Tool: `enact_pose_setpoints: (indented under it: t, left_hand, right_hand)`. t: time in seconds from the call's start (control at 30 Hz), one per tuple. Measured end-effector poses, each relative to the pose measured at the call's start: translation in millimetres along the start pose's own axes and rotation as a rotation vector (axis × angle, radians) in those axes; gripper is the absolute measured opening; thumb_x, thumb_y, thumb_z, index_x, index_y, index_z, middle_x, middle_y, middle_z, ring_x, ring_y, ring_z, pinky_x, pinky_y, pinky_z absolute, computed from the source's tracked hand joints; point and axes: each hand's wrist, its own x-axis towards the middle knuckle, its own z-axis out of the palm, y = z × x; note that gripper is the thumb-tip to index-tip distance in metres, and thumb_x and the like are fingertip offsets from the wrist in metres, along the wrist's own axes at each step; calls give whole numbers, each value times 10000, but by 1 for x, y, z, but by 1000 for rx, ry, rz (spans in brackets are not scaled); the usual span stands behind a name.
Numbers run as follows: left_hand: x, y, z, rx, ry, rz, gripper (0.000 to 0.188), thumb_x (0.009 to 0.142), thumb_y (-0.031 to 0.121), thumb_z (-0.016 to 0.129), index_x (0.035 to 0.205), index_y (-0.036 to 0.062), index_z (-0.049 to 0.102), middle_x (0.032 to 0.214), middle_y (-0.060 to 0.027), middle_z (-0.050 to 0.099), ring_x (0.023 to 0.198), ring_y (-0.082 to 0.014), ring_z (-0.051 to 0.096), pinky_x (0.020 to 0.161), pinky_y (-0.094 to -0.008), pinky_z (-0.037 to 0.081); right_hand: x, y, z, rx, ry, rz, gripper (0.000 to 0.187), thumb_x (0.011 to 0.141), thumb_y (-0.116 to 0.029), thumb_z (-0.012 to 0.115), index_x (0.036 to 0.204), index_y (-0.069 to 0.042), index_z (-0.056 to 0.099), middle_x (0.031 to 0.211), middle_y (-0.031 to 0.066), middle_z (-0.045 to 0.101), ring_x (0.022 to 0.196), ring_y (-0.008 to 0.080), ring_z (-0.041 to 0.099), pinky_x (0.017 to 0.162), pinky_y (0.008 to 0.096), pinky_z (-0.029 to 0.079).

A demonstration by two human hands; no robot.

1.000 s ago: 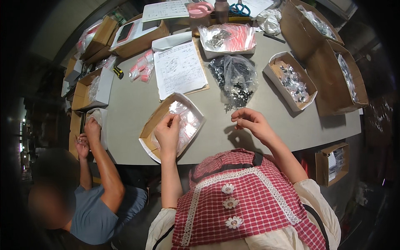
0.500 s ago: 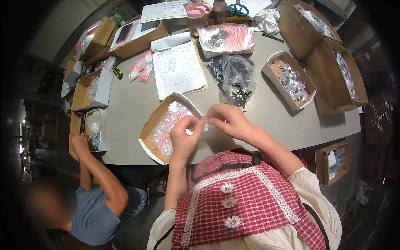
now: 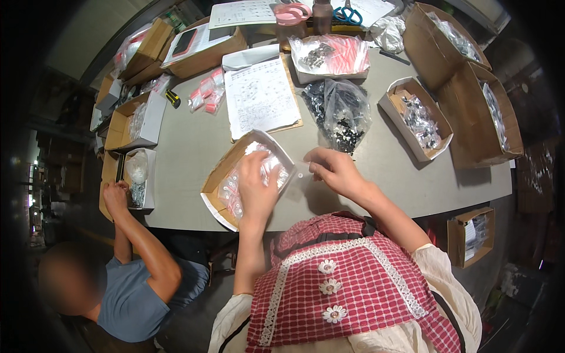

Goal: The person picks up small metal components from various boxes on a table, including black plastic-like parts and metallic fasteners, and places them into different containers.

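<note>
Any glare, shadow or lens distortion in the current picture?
All in head view: bright glare on small clear plastic bags by the bare left hand; soft shadow on the smooth grey table below the bare right hand; the table's near edge looks bowed, corners go black.

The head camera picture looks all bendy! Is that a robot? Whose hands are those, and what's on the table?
No robot here, just a person using two bare hands. The camera sits on that person's head and looks down, so you see nearly what they see. Its very wide lens makes straight edges bend.

The left hand is over an open cardboard box of small clear bags with white rings. The right hand holds a small clear bag.

On the grey table are also papers, a clear bag of black parts and more boxes. The person in blue on the left is someone else.
</note>
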Motion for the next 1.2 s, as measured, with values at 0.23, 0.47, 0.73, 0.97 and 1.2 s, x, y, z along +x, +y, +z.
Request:
enact_pose_setpoints:
  t: [0.23, 0.47, 0.73, 0.97, 1.2]
  left_hand:
    - [-12, 20, 9, -277, -354, -46, 79, 830, 82, 682, 863, 10, 684, 838, -113, 683, 768, -269, 658, 693, -348, 514]
    - [-20, 35, 13, -232, -260, 16, 131, 811, 122, 710, 863, 24, 638, 828, -131, 662, 806, -322, 650, 713, -398, 512]
    - [-19, 51, 5, -558, -709, -262, 258, 921, 273, 658, 853, 24, 663, 708, -117, 661, 606, -216, 629, 573, -323, 482]
    - [-34, 57, 15, -712, -646, -363, 181, 899, 169, 644, 818, 9, 618, 694, -110, 640, 559, -200, 594, 520, -341, 446]
    - [-35, 71, 23, -195, -267, 115, 171, 769, 70, 699, 921, 30, 635, 801, -96, 633, 779, -295, 650, 677, -414, 509]
  right_hand:
    - [-12, 8, -3, 11, -240, 101, 110, 924, -93, 622, 930, 17, 618, 746, 88, 661, 673, 141, 666, 602, 281, 521]
    - [-33, 12, -13, 27, -252, 238, 246, 864, -246, 688, 812, -13, 628, 671, 67, 617, 627, 125, 552, 579, 302, 442]
    - [-48, 10, -27, 396, -366, 317, 150, 887, -151, 686, 797, -44, 632, 646, -13, 573, 542, 64, 517, 481, 231, 393]
    - [-58, -12, -28, 565, -246, 353, 171, 920, -95, 565, 798, -3, 641, 649, 37, 613, 548, 103, 571, 475, 222, 439]
    - [-58, 3, -18, -264, 194, -29, 167, 771, -146, 665, 825, -14, 580, 685, 153, 609, 577, 266, 601, 553, 368, 471]
